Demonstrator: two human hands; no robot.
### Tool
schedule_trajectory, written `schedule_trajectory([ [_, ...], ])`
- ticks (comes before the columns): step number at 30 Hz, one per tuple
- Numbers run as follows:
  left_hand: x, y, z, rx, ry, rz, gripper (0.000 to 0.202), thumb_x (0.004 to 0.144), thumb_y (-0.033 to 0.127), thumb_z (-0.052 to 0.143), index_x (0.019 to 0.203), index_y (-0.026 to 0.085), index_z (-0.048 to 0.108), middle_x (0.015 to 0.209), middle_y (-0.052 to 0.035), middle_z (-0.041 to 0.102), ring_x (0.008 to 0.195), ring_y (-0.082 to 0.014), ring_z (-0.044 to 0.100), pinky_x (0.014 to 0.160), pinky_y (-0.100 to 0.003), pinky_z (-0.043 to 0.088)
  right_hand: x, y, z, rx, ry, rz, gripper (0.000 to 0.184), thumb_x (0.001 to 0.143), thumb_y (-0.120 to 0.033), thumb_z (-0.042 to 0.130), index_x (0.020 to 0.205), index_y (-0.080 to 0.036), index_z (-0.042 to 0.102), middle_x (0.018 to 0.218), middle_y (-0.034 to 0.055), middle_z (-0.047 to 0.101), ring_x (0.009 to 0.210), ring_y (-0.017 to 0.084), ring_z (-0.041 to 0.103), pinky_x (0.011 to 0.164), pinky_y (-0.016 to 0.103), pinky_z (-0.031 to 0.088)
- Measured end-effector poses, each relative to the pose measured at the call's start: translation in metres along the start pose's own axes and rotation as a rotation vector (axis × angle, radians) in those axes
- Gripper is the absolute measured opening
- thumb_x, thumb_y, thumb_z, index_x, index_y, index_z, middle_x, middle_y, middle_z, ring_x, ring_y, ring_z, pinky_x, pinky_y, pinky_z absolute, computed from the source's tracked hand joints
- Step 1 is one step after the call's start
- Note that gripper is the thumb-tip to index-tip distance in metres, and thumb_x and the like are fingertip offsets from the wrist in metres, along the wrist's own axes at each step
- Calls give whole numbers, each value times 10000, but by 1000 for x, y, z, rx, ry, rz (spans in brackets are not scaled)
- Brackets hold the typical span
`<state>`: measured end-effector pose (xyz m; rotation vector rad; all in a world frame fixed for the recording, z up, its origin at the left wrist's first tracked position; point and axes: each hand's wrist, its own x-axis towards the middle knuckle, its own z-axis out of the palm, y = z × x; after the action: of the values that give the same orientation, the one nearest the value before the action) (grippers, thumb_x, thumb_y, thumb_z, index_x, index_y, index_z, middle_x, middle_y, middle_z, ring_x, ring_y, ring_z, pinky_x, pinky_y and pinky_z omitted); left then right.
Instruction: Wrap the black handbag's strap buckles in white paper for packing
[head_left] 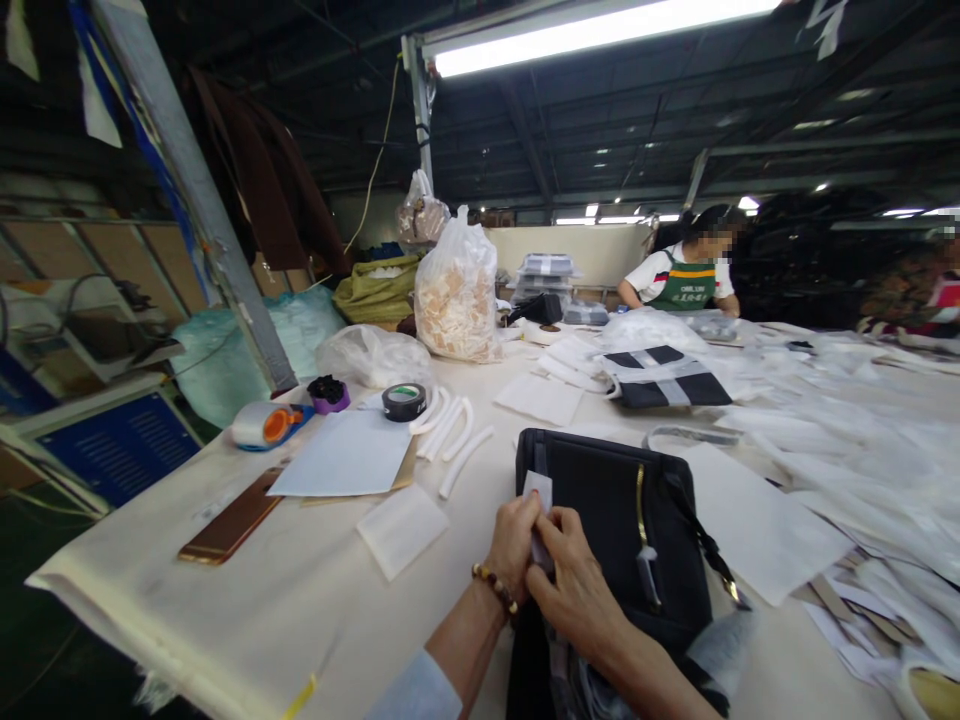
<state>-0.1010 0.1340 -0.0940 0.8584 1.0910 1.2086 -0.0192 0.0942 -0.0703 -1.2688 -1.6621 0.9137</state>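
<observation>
A black bag (pixel 600 470) with a gold zipper (pixel 641 500) lies on the table in front of me. At its left edge, both hands meet around a strip of white paper (pixel 537 486). My left hand (pixel 514 540), below a beaded bracelet (pixel 495 588), is closed with its fingers on the strip. My right hand (pixel 574 580) is closed too, thumb and fingers pinching the same strip lower down. The strip lies along the bag's side strap, part of it hidden by the fingers. A gold clasp (pixel 733 592) on a black strap sits at the bag's right side.
Left of the bag are a white paper sheet (pixel 403 530), white foam tubes (pixel 465 460), black tape (pixel 404 402), a tape dispenser (pixel 262 425) and a brown phone-like object (pixel 231 518). Behind stand a plastic sack (pixel 457 290) and a wrapped black bag (pixel 664 378). A co-worker (pixel 686 270) in a green apron is across the table.
</observation>
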Motion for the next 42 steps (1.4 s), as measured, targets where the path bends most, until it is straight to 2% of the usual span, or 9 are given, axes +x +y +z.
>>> schedule_trajectory([
  [2,0,0,-1,-30,3,10,330,668,486,527,613,172,442,548,31,426,498,-101,398,462,-219,327,0,1,-5,80,-37,39,546,508,-126,488,1043,-151,590,917,59,468,865,214,478,821,362,396],
  [5,0,2,-3,-61,1,10,252,694,412,501,638,167,479,544,24,458,479,-105,420,466,-222,354,3,4,-15,236,-78,135,476,537,-209,524,1000,-150,616,879,48,553,854,206,538,772,325,442],
  [8,1,3,-3,-71,-14,-5,225,704,380,498,655,161,516,551,4,501,461,-113,449,467,-231,380,12,9,-22,340,10,259,386,635,-334,522,953,-127,593,790,48,603,757,186,581,635,278,461],
  [11,0,3,-2,-82,-27,-10,218,723,374,481,678,167,531,572,-7,537,462,-120,478,487,-242,411,25,10,-21,382,107,346,329,646,-377,566,859,-127,577,679,29,594,584,141,555,441,216,369],
  [14,-1,6,-1,-72,-19,-7,235,728,385,491,663,165,543,530,-2,527,450,-121,479,472,-235,410,38,8,-16,440,93,408,256,617,-364,638,684,-124,580,515,-22,516,439,82,458,362,186,285],
  [17,-3,11,-1,-59,0,-13,242,720,381,507,632,160,548,500,0,518,436,-116,473,431,-215,383,47,7,-10,504,63,468,223,639,-322,667,631,-122,569,427,-75,418,372,48,378,348,173,305],
  [26,-1,8,-4,50,93,-32,255,705,405,505,608,169,513,497,-8,517,444,-143,506,437,-254,424,55,15,-2,636,57,573,221,823,-172,552,615,-120,498,456,-113,374,336,10,322,310,125,255],
  [34,-9,8,-13,420,289,251,207,778,245,441,969,166,434,570,26,522,544,-139,510,525,-225,378,54,15,2,746,108,541,215,800,-94,561,600,-113,483,475,-106,396,354,5,334,305,110,227],
  [42,-19,6,-13,849,285,428,193,824,200,386,827,177,578,860,-97,587,803,-216,532,746,-313,370,52,15,5,814,128,535,240,797,-71,555,573,-112,479,460,-108,397,350,5,336,309,110,236],
])
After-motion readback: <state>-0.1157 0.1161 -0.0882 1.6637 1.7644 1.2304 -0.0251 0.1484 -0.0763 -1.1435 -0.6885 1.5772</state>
